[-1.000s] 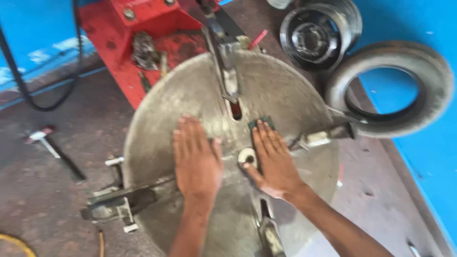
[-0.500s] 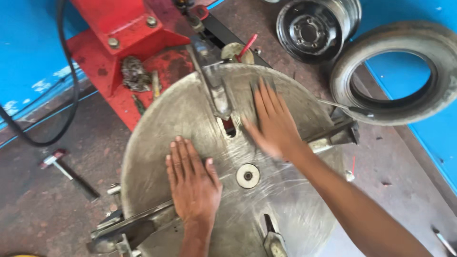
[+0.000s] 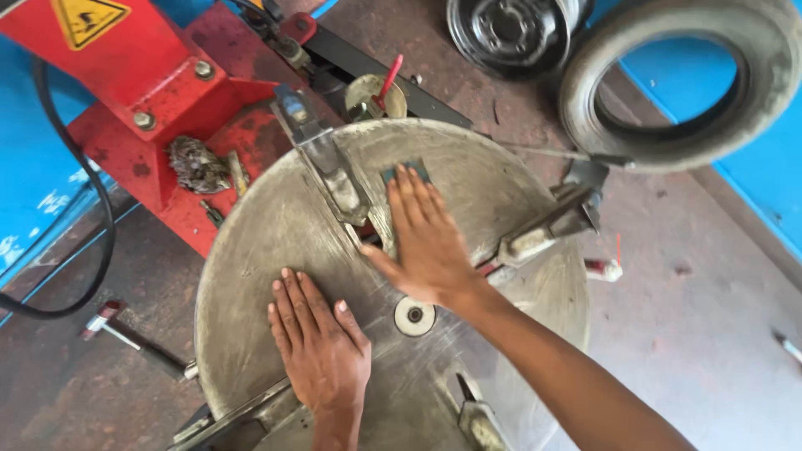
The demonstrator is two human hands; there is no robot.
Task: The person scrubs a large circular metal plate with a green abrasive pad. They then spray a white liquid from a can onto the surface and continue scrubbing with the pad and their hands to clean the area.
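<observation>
Steel turntable (image 3: 276,242) lies under both flat, open hands; right hand (image 3: 426,238) presses a green pad (image 3: 407,171), left hand (image 3: 322,347) holding nothing.

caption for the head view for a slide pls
Left hand flat on a round metal turntable; right hand presses a small green pad near its clamp.

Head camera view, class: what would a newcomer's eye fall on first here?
The big round metal turntable fills the centre, with both hands flat on it: the left hand low, the right hand pressing a small dark pad nearer the top. A worn tyre lies upper right, the machine's red body upper left.
</observation>
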